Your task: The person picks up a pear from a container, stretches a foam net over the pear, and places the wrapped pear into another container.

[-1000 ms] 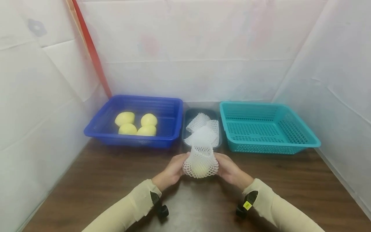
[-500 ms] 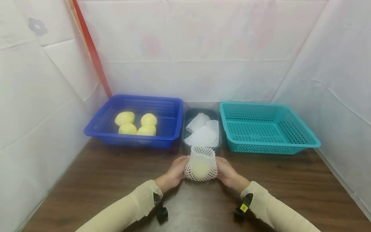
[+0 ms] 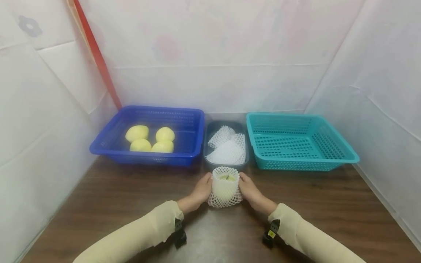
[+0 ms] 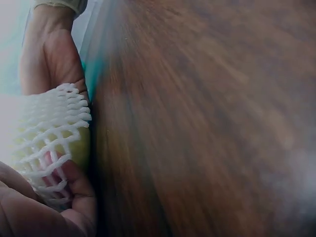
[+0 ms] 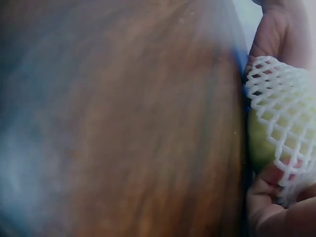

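A pale yellow-green fruit (image 3: 227, 178) with a short stem sits inside a white foam net sleeve (image 3: 225, 193), upright over the table's middle. Its stem end shows through the sleeve's open top, and the lower rim flares out. My left hand (image 3: 201, 189) grips the sleeved fruit from the left side; in the left wrist view its fingers (image 4: 79, 190) curl under the mesh. From the right side my right hand (image 3: 251, 190) holds it too, and the right wrist view shows fingers (image 5: 264, 190) bent round the net's lower edge. Part of the fruit's skin (image 5: 259, 143) shows bare below the mesh.
A blue basket (image 3: 108, 149) at the back left holds several similar fruits (image 3: 137, 133). Behind the hands, a dark tray (image 3: 210, 128) contains several foam nets (image 3: 227, 151). To the right stands a teal basket (image 3: 306, 165). White sheeting (image 3: 210, 87) walls the wooden table (image 3: 131, 193).
The sleeved fruit has tilted upright, so its stem end now shows through the open top. Both hands keep their hold on either side. The head view has shifted slightly.
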`<state>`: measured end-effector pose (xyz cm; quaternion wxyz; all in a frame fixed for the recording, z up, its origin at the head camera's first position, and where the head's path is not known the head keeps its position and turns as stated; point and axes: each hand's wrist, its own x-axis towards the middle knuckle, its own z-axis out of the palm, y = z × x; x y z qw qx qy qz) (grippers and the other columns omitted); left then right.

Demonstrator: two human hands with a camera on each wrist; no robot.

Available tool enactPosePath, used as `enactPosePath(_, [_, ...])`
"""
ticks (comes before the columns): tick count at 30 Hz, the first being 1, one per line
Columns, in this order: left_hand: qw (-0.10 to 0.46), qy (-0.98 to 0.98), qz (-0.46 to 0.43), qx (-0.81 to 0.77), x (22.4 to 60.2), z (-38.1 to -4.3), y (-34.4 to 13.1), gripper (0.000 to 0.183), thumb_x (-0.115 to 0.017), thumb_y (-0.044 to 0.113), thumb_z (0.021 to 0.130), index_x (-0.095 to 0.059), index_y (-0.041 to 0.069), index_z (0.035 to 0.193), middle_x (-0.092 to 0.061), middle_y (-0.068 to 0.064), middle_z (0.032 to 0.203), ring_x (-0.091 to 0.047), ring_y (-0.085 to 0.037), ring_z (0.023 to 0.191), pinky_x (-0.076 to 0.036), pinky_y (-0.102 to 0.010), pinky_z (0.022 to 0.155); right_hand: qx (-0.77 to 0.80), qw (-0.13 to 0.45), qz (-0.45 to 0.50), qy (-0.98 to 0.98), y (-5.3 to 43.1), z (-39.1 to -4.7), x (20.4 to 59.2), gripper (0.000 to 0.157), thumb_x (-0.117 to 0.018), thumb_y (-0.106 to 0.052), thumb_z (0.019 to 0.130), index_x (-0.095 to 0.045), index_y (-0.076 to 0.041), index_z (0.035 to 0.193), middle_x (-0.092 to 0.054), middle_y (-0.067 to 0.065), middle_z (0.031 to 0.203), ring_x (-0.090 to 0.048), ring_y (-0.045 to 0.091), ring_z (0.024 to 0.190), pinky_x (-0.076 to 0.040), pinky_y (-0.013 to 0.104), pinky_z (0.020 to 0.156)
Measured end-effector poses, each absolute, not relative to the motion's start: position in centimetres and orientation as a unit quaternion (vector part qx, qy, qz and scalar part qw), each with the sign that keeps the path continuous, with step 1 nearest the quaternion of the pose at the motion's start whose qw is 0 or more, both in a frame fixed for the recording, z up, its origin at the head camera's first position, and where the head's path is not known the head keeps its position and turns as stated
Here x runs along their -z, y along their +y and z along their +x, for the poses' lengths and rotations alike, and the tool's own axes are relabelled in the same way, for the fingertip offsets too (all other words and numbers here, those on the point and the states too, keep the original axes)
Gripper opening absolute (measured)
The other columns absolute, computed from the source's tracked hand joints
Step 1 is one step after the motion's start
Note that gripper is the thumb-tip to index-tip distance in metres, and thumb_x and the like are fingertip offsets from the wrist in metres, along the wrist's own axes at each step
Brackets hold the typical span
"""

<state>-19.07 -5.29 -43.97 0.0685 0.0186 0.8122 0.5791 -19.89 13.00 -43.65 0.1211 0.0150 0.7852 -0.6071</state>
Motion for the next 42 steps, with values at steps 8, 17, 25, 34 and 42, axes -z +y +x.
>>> enactPosePath(8, [0.102,0.784,0.023,-0.612,43.6,-18.2,-6.1,0.048,-0.024,0.016,0.104,-0.021,-0.005,0.147,-0.025,-0.027,0.15,-0.027,-0.041,0.134,-0.035,-0.055,0.101,0.634,0.201,0.006,0.747,12.6,-19.3,42.0,0.042,-0.036,-0.029,0.104,-0.041,-0.006,0.139,-0.052,0.014,0.123,-0.05,0.026,0.106,-0.045,0.042,0.086])
enactPosePath(17, [0.128,0.722,0.012,-0.68,42.3,-17.0,-6.1,0.037,-0.02,0.03,0.106,-0.043,0.002,0.115,-0.048,-0.012,0.092,-0.051,-0.021,0.078,-0.05,-0.036,0.059,0.65,0.211,0.008,0.73,12.4,-19.4,41.0,0.052,-0.038,-0.04,0.102,-0.038,-0.007,0.142,-0.052,0.012,0.127,-0.051,0.024,0.109,-0.046,0.044,0.09])
enactPosePath(25, [0.151,0.651,-0.016,-0.744,42.4,-17.7,-5.3,0.041,-0.024,0.03,0.105,-0.036,0.003,0.135,-0.05,-0.016,0.115,-0.052,-0.023,0.096,-0.049,-0.043,0.075,0.662,0.168,0.021,0.73,12.4,-19.4,40.2,0.039,-0.037,-0.025,0.104,-0.047,-0.001,0.132,-0.056,0.013,0.11,-0.053,0.023,0.1,-0.046,0.036,0.082])
enactPosePath(34, [0.16,0.6,-0.03,-0.783,42.2,-18.1,-4.2,0.048,-0.042,0.035,0.101,-0.036,0.003,0.136,-0.05,-0.012,0.119,-0.05,-0.021,0.101,-0.046,-0.037,0.082,0.683,0.127,0.015,0.719,12.4,-19.6,40.7,0.031,-0.053,-0.015,0.096,-0.053,-0.003,0.124,-0.055,0.012,0.115,-0.049,0.025,0.106,-0.045,0.038,0.088])
enactPosePath(42, [0.144,0.569,-0.03,-0.809,41.8,-18.5,-3.6,0.051,-0.044,0.038,0.101,-0.036,0.003,0.137,-0.055,-0.009,0.113,-0.053,-0.017,0.098,-0.046,-0.032,0.083,0.691,0.109,-0.006,0.715,12.3,-19.5,40.6,0.034,-0.05,-0.022,0.098,-0.051,-0.004,0.127,-0.053,0.011,0.114,-0.048,0.023,0.106,-0.043,0.036,0.087])
